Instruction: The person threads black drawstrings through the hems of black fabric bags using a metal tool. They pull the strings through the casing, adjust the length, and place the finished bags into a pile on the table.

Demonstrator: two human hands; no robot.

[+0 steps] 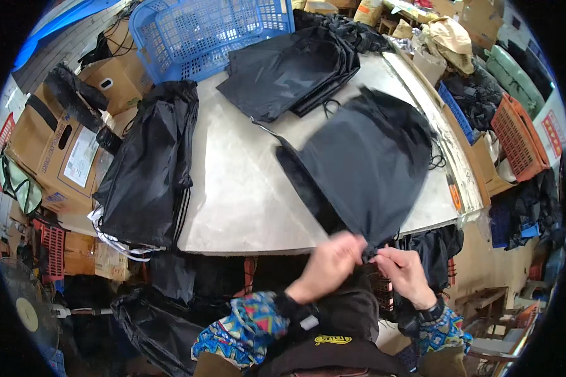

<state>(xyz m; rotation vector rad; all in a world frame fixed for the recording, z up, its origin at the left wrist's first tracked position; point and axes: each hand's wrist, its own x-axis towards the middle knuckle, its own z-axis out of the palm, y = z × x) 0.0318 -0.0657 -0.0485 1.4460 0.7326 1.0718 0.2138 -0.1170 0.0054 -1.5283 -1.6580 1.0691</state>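
Head view: blurred left hand (328, 267) partly hides black bag (365, 160).

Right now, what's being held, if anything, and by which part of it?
A black fabric bag: the right hand pinches its gathered near end, and the left hand, blurred, is closed at the same end.

2 sets of fingers show: 1 of left fingers (356, 244) and 1 of right fingers (388, 256), with 2 patterned sleeves (242, 330). 1 spread black bag (365, 157) is at the fingers. 1 bench (245, 195) carries 2 main bag piles, 1 left pile (146, 176) and 1 far pile (289, 69); the bags within overlap too much to count. Also 1 large blue basket (201, 38), 1 large orange basket (519, 135), 1 fan (26, 314) and at least 2 cardboard boxes (58, 151).
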